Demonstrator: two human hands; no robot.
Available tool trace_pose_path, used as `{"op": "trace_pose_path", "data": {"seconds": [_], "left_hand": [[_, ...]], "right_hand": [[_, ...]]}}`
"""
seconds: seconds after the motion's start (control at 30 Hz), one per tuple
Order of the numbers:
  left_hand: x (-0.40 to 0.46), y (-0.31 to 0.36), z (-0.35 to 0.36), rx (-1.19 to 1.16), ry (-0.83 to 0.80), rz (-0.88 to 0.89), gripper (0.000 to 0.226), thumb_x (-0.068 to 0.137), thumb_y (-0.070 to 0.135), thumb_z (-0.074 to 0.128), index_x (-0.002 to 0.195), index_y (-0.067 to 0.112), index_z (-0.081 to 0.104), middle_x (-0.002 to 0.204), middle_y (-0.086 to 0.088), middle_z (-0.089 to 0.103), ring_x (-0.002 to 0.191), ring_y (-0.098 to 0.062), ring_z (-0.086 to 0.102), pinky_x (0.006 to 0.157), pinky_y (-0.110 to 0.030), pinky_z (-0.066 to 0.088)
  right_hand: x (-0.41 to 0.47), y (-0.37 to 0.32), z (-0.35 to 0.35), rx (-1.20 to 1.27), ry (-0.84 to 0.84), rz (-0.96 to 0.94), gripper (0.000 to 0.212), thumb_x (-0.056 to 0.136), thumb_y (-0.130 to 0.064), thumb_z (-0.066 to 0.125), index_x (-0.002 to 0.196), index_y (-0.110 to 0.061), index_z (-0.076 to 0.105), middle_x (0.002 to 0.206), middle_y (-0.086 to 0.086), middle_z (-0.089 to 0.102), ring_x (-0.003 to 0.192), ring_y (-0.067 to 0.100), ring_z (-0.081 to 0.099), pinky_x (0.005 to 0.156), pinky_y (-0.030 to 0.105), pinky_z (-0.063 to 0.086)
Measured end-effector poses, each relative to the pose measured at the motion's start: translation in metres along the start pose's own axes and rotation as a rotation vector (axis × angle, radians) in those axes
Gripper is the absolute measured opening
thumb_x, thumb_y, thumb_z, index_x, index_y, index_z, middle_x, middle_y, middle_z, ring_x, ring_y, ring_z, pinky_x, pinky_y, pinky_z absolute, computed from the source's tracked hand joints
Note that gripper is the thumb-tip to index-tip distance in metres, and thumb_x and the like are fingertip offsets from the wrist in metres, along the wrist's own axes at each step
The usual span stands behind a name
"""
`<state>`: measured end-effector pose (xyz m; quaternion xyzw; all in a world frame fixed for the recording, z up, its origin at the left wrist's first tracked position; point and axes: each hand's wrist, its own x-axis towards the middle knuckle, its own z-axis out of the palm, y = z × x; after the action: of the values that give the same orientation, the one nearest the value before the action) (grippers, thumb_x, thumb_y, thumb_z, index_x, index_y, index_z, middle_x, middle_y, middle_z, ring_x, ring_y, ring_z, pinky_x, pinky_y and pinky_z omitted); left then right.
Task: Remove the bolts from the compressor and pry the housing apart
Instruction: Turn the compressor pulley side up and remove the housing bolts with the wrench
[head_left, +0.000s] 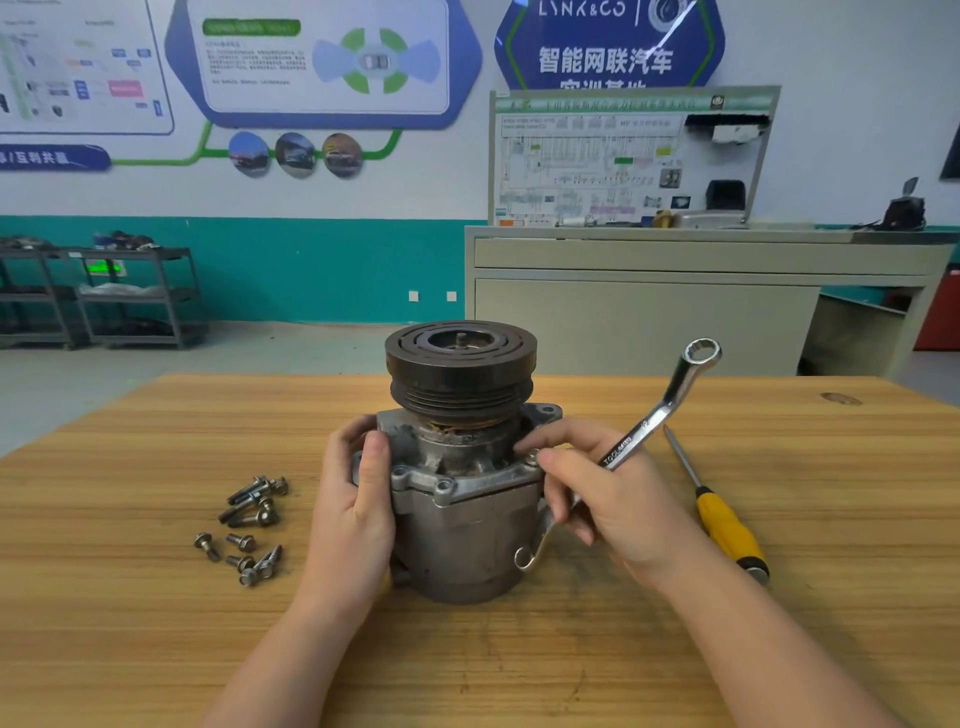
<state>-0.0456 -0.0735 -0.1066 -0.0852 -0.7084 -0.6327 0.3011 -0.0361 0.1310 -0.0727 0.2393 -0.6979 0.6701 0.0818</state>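
A grey metal compressor stands upright on the wooden table, its dark grooved pulley on top. My left hand grips the housing's left side. My right hand holds a silver ring wrench across the palm, while its thumb and forefinger pinch a bolt at the flange on the compressor's right. A thin gap shows along the flange seam. Several removed bolts lie loose on the table to the left.
A yellow-handled screwdriver lies on the table to the right of my right hand. Beyond the table stand a grey cabinet with a training board and dark metal shelves at the far left.
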Motion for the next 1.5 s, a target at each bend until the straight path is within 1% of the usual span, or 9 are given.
{"op": "trace_pose_path", "data": {"seconds": [0.23, 0.53, 0.67, 0.83, 0.97, 1.1, 1.23, 1.37, 1.5], "left_hand": [[-0.0007, 0.0007, 0.0005, -0.013, 0.014, 0.002, 0.052, 0.088, 0.054, 0.034, 0.126, 0.022, 0.050, 0.121, 0.005, 0.060, 0.115, -0.004, 0.053, 0.097, -0.022, 0.039], [-0.0006, -0.0005, -0.0005, -0.005, 0.001, -0.015, 0.049, 0.088, 0.056, 0.032, 0.123, 0.027, 0.049, 0.117, 0.011, 0.059, 0.109, 0.012, 0.050, 0.086, -0.005, 0.038], [-0.0003, -0.0009, -0.0003, -0.006, 0.000, -0.012, 0.053, 0.087, 0.057, 0.032, 0.125, 0.025, 0.049, 0.119, 0.010, 0.059, 0.112, 0.009, 0.050, 0.089, -0.009, 0.038], [-0.0003, 0.0000, -0.0002, -0.005, -0.004, -0.016, 0.050, 0.087, 0.058, 0.032, 0.123, 0.028, 0.048, 0.117, 0.012, 0.059, 0.110, 0.012, 0.050, 0.084, -0.004, 0.038], [-0.0005, -0.0003, -0.0005, -0.002, -0.002, -0.009, 0.051, 0.088, 0.057, 0.032, 0.124, 0.026, 0.049, 0.116, 0.012, 0.059, 0.108, 0.013, 0.051, 0.085, -0.004, 0.039], [-0.0009, 0.0005, 0.0001, -0.008, 0.001, -0.018, 0.047, 0.087, 0.058, 0.033, 0.122, 0.030, 0.049, 0.114, 0.014, 0.059, 0.105, 0.016, 0.051, 0.082, -0.004, 0.039], [-0.0009, 0.0011, 0.0006, -0.015, 0.009, -0.020, 0.046, 0.087, 0.056, 0.033, 0.121, 0.029, 0.049, 0.113, 0.014, 0.059, 0.102, 0.019, 0.051, 0.079, 0.001, 0.038], [-0.0005, 0.0013, 0.0007, -0.004, 0.012, -0.010, 0.046, 0.087, 0.056, 0.033, 0.120, 0.028, 0.049, 0.112, 0.014, 0.059, 0.101, 0.019, 0.050, 0.078, 0.003, 0.036], [-0.0008, 0.0013, 0.0008, -0.016, 0.012, -0.017, 0.047, 0.086, 0.056, 0.034, 0.120, 0.028, 0.049, 0.112, 0.016, 0.058, 0.101, 0.020, 0.050, 0.078, 0.003, 0.037]], "right_hand": [[0.0013, 0.0004, 0.0021, -0.025, 0.025, -0.013, 0.011, 0.088, -0.013, 0.064, 0.082, -0.021, 0.067, 0.046, 0.000, 0.054, 0.036, 0.011, 0.040, 0.033, 0.016, 0.031], [0.0019, 0.0015, -0.0021, -0.035, 0.038, -0.014, 0.012, 0.082, -0.020, 0.061, 0.079, -0.026, 0.071, 0.045, -0.002, 0.052, 0.034, 0.007, 0.038, 0.034, 0.016, 0.031], [0.0009, -0.0013, -0.0031, -0.028, 0.052, -0.024, 0.010, 0.084, -0.028, 0.070, 0.086, -0.019, 0.068, 0.045, -0.002, 0.052, 0.034, 0.008, 0.039, 0.034, 0.016, 0.030], [0.0002, -0.0021, -0.0032, -0.036, 0.053, -0.004, 0.017, 0.090, -0.009, 0.061, 0.079, -0.018, 0.069, 0.045, -0.002, 0.050, 0.034, 0.007, 0.038, 0.033, 0.016, 0.030], [-0.0004, -0.0047, -0.0021, -0.052, 0.029, 0.015, 0.012, 0.078, -0.029, 0.070, 0.082, -0.019, 0.065, 0.045, -0.002, 0.052, 0.034, 0.007, 0.039, 0.034, 0.016, 0.031], [-0.0008, -0.0041, -0.0027, -0.056, 0.034, 0.001, 0.011, 0.089, -0.010, 0.064, 0.083, -0.018, 0.068, 0.045, -0.001, 0.051, 0.034, 0.008, 0.038, 0.034, 0.016, 0.031], [-0.0008, -0.0060, -0.0018, -0.053, 0.027, 0.006, 0.012, 0.080, -0.023, 0.069, 0.087, -0.014, 0.066, 0.044, -0.002, 0.051, 0.033, 0.006, 0.037, 0.035, 0.015, 0.031], [-0.0009, -0.0046, -0.0024, -0.066, 0.039, -0.005, 0.010, 0.089, -0.010, 0.063, 0.084, -0.017, 0.069, 0.045, -0.002, 0.050, 0.035, 0.006, 0.039, 0.035, 0.015, 0.031], [-0.0007, -0.0045, -0.0011, -0.021, 0.037, 0.003, 0.015, 0.077, -0.028, 0.069, 0.084, -0.015, 0.067, 0.044, -0.003, 0.051, 0.034, 0.006, 0.038, 0.034, 0.014, 0.031]]}}
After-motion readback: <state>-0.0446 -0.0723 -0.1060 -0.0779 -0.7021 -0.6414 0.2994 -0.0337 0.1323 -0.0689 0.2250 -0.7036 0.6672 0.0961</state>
